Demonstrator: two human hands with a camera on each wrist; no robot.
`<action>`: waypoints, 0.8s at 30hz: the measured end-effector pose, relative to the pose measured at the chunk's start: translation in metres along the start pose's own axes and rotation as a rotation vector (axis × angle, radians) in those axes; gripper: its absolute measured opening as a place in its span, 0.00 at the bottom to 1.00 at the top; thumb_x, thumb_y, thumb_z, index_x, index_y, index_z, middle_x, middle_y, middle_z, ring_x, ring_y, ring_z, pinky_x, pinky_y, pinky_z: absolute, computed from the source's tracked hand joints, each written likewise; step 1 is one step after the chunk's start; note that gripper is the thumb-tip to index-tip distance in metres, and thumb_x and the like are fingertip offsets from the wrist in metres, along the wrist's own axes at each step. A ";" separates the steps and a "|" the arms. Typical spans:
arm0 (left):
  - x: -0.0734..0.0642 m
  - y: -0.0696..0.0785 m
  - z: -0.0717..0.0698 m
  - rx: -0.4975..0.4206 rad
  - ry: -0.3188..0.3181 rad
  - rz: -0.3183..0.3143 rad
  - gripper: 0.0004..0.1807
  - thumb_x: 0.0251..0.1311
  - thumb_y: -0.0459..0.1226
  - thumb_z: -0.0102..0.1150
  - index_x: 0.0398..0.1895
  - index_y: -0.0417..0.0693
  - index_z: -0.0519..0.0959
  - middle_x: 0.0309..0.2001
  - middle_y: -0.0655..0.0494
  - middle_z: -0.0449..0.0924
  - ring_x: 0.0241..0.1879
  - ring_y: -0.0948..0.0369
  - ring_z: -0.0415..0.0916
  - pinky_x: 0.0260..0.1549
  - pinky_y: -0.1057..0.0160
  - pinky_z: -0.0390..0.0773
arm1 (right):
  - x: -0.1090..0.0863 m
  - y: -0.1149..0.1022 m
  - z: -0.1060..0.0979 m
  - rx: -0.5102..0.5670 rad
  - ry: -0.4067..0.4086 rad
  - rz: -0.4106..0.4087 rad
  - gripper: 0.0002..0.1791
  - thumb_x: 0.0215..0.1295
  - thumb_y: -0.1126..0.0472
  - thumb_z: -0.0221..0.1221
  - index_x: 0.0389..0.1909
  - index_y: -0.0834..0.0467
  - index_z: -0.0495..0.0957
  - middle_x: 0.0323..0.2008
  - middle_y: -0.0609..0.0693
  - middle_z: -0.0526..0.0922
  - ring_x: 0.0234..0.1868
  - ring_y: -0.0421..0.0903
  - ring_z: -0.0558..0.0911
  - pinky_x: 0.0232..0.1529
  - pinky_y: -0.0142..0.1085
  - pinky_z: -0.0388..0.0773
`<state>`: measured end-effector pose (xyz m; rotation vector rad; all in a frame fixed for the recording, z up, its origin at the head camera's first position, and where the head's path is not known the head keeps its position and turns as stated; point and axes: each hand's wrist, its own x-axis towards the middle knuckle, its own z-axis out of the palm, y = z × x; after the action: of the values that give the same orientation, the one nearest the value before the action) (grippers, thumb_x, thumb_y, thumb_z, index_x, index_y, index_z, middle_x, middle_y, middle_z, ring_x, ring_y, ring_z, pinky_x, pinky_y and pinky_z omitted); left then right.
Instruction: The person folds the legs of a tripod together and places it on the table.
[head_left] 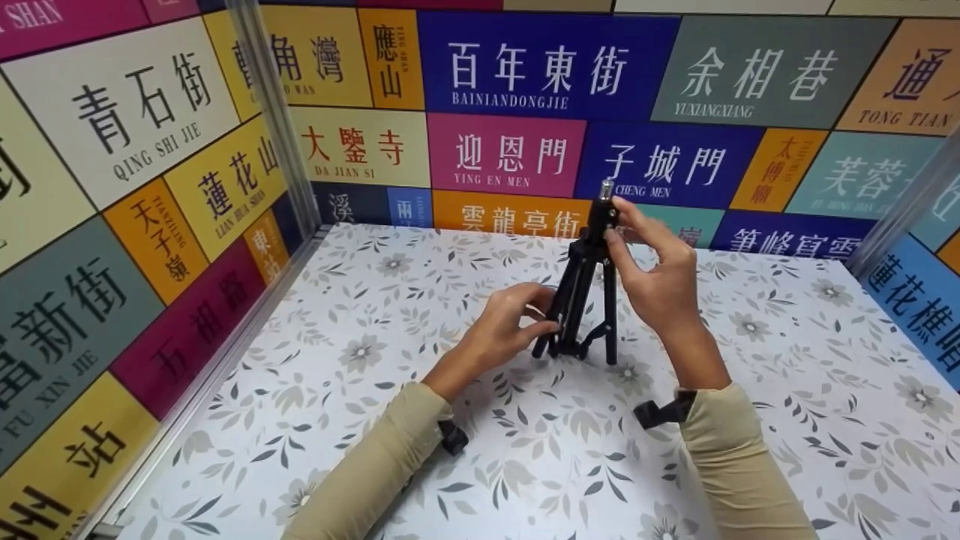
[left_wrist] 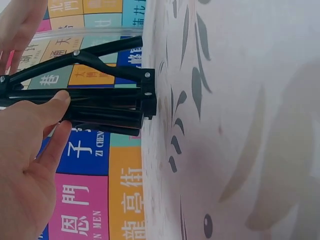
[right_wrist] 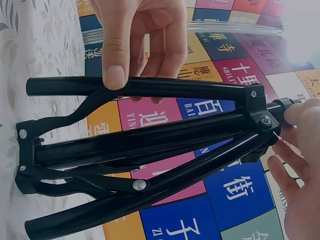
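Observation:
A small black tripod [head_left: 576,292] with a silver stud on top stands slightly tilted over the table, its legs partly spread. My left hand [head_left: 504,322] pinches one leg low down between thumb and fingers. Up at the top, my right hand [head_left: 664,277] grips the collar just under the stud with thumb and fingertips. In the right wrist view the folding braces [right_wrist: 75,117] join the legs to a lower hub [right_wrist: 27,155] close to the tabletop. From the left wrist, the tripod's hub [left_wrist: 146,92] appears right at the table surface, with the left thumb across a leg.
A white tabletop [head_left: 360,420] with a grey leaf and flower print lies under both hands. Panels [head_left: 540,67] with coloured street-name signs rise behind and at both sides. Black wrist mounts [head_left: 660,411] stick out from the beige sleeves [head_left: 727,427].

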<state>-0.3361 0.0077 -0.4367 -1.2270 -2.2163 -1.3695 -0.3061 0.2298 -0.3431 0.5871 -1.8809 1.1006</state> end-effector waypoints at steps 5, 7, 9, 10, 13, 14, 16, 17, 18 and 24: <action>0.002 0.003 0.003 0.004 0.018 -0.010 0.19 0.65 0.28 0.73 0.58 0.35 0.82 0.51 0.44 0.89 0.51 0.54 0.89 0.52 0.66 0.91 | -0.001 0.004 0.001 -0.013 0.002 0.010 0.25 0.72 0.72 0.67 0.68 0.55 0.84 0.53 0.59 0.91 0.54 0.33 0.87 0.59 0.23 0.84; 0.002 0.003 0.004 0.005 0.024 -0.013 0.19 0.65 0.27 0.74 0.58 0.35 0.82 0.51 0.44 0.89 0.51 0.54 0.89 0.52 0.66 0.91 | -0.002 0.005 0.001 -0.017 0.002 0.010 0.25 0.72 0.71 0.67 0.68 0.54 0.84 0.53 0.59 0.91 0.55 0.33 0.87 0.59 0.23 0.84; 0.002 0.003 0.005 0.005 0.029 -0.015 0.19 0.64 0.27 0.74 0.58 0.36 0.82 0.51 0.44 0.89 0.51 0.54 0.89 0.52 0.66 0.91 | -0.002 0.006 0.001 -0.019 0.001 0.008 0.25 0.72 0.71 0.67 0.68 0.54 0.84 0.54 0.59 0.91 0.56 0.33 0.87 0.60 0.23 0.84; 0.002 0.003 0.005 0.006 0.031 -0.016 0.19 0.64 0.27 0.74 0.58 0.36 0.82 0.51 0.45 0.89 0.51 0.54 0.89 0.52 0.67 0.91 | -0.002 0.006 0.001 -0.020 -0.001 0.006 0.25 0.73 0.71 0.67 0.68 0.54 0.84 0.54 0.59 0.91 0.56 0.33 0.87 0.60 0.23 0.84; 0.002 0.003 0.006 0.003 0.034 -0.019 0.19 0.65 0.27 0.74 0.58 0.37 0.82 0.51 0.45 0.89 0.51 0.55 0.89 0.52 0.67 0.91 | -0.002 0.007 0.000 -0.023 -0.001 0.003 0.25 0.72 0.71 0.67 0.68 0.54 0.84 0.54 0.59 0.91 0.56 0.33 0.87 0.60 0.23 0.84; 0.002 0.003 0.006 0.000 0.034 -0.019 0.19 0.65 0.27 0.74 0.58 0.37 0.82 0.51 0.46 0.89 0.52 0.55 0.89 0.52 0.67 0.90 | -0.002 0.007 0.000 -0.024 -0.002 0.003 0.25 0.72 0.71 0.67 0.68 0.54 0.84 0.54 0.58 0.91 0.56 0.33 0.87 0.60 0.23 0.84; 0.001 0.003 0.006 -0.006 0.036 -0.021 0.20 0.65 0.27 0.74 0.58 0.37 0.82 0.52 0.46 0.89 0.52 0.55 0.89 0.52 0.67 0.90 | -0.002 0.007 0.000 -0.026 -0.003 0.002 0.25 0.73 0.71 0.67 0.68 0.54 0.84 0.54 0.58 0.91 0.56 0.33 0.87 0.60 0.23 0.84; 0.001 0.002 0.006 -0.011 0.037 -0.022 0.20 0.65 0.27 0.73 0.58 0.37 0.82 0.52 0.46 0.89 0.52 0.55 0.89 0.52 0.67 0.91 | -0.002 0.006 0.000 -0.024 -0.003 0.001 0.25 0.73 0.71 0.67 0.68 0.54 0.84 0.54 0.58 0.91 0.56 0.33 0.87 0.60 0.23 0.84; 0.001 0.002 0.006 -0.016 0.038 -0.022 0.20 0.65 0.27 0.73 0.59 0.37 0.82 0.52 0.45 0.89 0.52 0.55 0.89 0.52 0.67 0.91 | -0.002 0.005 0.000 -0.021 -0.004 0.001 0.25 0.73 0.71 0.66 0.68 0.54 0.84 0.54 0.59 0.91 0.55 0.33 0.87 0.60 0.23 0.84; 0.001 0.001 0.008 -0.028 0.044 -0.026 0.19 0.66 0.28 0.73 0.59 0.37 0.82 0.52 0.46 0.89 0.53 0.55 0.89 0.53 0.66 0.91 | -0.001 -0.001 0.000 0.005 -0.006 -0.008 0.25 0.73 0.72 0.66 0.68 0.56 0.84 0.52 0.59 0.92 0.52 0.31 0.88 0.59 0.24 0.85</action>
<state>-0.3343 0.0150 -0.4390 -1.1698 -2.1972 -1.4281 -0.3048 0.2294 -0.3429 0.6005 -1.8802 1.1000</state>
